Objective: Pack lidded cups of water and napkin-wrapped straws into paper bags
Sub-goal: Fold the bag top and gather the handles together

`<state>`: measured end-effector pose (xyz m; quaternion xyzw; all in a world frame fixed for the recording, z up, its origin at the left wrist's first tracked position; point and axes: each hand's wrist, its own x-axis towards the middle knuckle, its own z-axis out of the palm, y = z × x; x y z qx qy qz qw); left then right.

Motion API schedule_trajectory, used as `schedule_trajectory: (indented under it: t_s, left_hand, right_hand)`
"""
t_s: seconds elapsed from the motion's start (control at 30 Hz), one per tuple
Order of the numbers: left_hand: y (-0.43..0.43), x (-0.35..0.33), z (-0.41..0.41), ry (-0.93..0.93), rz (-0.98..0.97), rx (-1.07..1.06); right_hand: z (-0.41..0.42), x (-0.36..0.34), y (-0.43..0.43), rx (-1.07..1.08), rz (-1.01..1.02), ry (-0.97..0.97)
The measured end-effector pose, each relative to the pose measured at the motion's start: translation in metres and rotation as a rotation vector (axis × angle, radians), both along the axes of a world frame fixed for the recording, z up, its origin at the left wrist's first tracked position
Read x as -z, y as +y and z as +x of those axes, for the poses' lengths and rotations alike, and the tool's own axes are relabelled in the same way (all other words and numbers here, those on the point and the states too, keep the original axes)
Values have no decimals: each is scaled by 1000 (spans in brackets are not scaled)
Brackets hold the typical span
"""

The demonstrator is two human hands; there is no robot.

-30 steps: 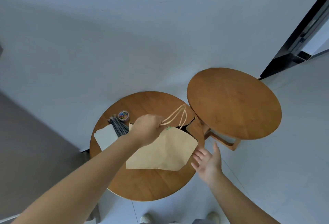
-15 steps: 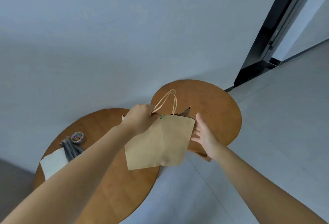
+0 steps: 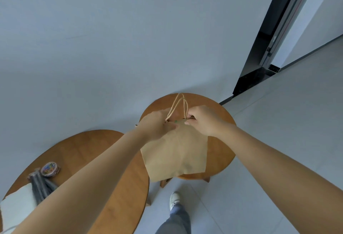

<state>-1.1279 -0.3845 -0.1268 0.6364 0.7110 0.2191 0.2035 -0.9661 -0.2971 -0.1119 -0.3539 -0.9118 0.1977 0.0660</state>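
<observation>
A flat brown paper bag (image 3: 176, 152) hangs between both hands over the far, right-hand round table (image 3: 220, 141). Its paper is matte and smooth, with one soft vertical crease down the near face, straight side edges and a squared lower edge. Two loops of twisted paper cord (image 3: 177, 107) stand up from its top, and a small green mark sits at the top edge. Whether the bag touches the tabletop cannot be told.

The left hand (image 3: 156, 127) grips the bag's top left corner, fingers curled round the edge and thumb pressed on the near face. The right hand (image 3: 203, 120) pinches the top right of the rim, its fingers bent and tucked in at the mouth. The mouth shows only a thin dark slit.

Both tables are round, of warm orange-brown wood with a smooth, faintly glossy top and a rounded rim. The bag's bottom corner reaches past the near rim of the right table, above the narrow gap to the left table (image 3: 83, 150).

On the left table's left side lie a bundle of thin grey straws (image 3: 39, 185), a stack of soft white napkins (image 3: 16, 209) beneath them, and a small round tin (image 3: 50, 167) with a colourful lid just beyond.

A white shoe (image 3: 174, 199) and a grey trouser leg stand on the pale floor tiles near the tables. To the right the floor lies wide, running to a black door frame (image 3: 272, 35); behind the tables is a plain pale wall.
</observation>
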Motion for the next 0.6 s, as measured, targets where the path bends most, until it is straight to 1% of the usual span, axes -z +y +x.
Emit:
schedule_trajectory:
  t_s: [0.13, 0.27, 0.43, 0.5, 0.53, 0.6]
  left_hand:
    - [56, 18, -13, 66, 86, -9]
    - [121, 28, -31, 135, 84, -24]
    - [197, 30, -66, 53, 46, -60]
    - [225, 29, -81, 48, 22, -75]
    - [240, 30, -91, 80, -13, -78]
    - [266, 34, -115, 238, -117, -84]
  right_hand:
    - [-11, 9, 50, 7, 20, -11]
    - [-33, 21, 121, -1, -9, -5]
    - [-69, 28, 207, -3, -54, 17]
    - [-86, 30, 237, -5, -62, 21]
    - [-96, 32, 253, -5, -65, 26]
    - [-116, 36, 285, -5, -76, 52]
